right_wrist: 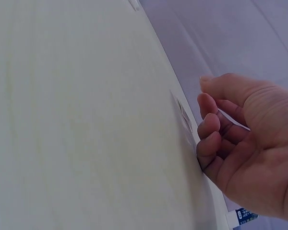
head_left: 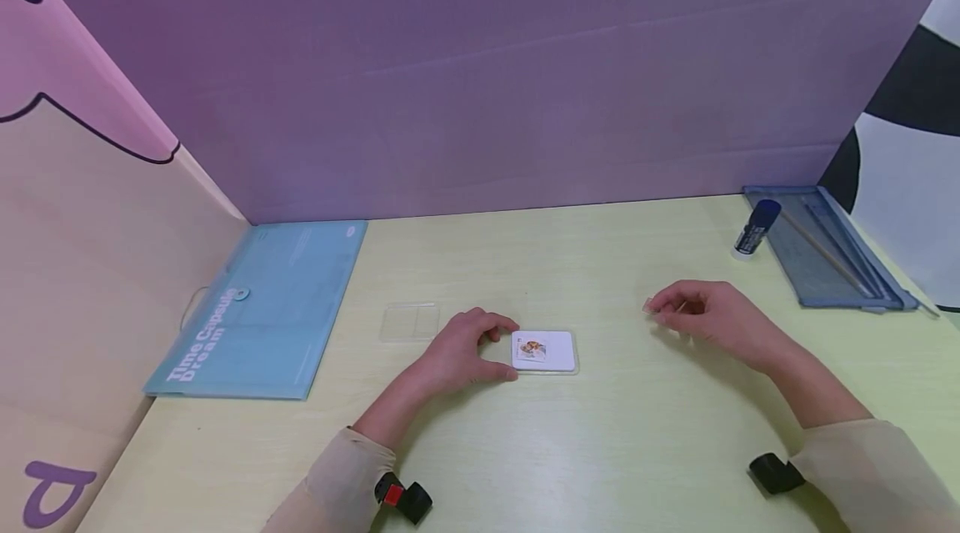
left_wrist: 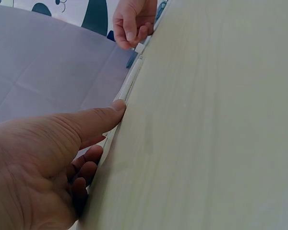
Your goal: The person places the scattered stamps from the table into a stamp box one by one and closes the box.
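A white card with a small picture point(head_left: 532, 349) lies in a clear case point(head_left: 575, 362) at the middle of the table. My left hand point(head_left: 467, 354) holds the case by its left end, thumb point(left_wrist: 116, 108) at the near corner and index finger at the far one. To the right, my right hand point(head_left: 701, 312) is just above the table, fingers bent, with a small thin piece point(head_left: 648, 306) at the fingertips. In the right wrist view, the piece point(right_wrist: 184, 115) appears beside the curled fingers of my right hand point(right_wrist: 249, 139); its exact contact is unclear.
A clear flat lid point(head_left: 410, 322) lies left of the case. The blue folder point(head_left: 262, 308) is at the far left. A glue stick point(head_left: 756, 228) stands by a blue mesh pouch point(head_left: 817, 253) with a thin stick at the back right. A purple panel rises behind.
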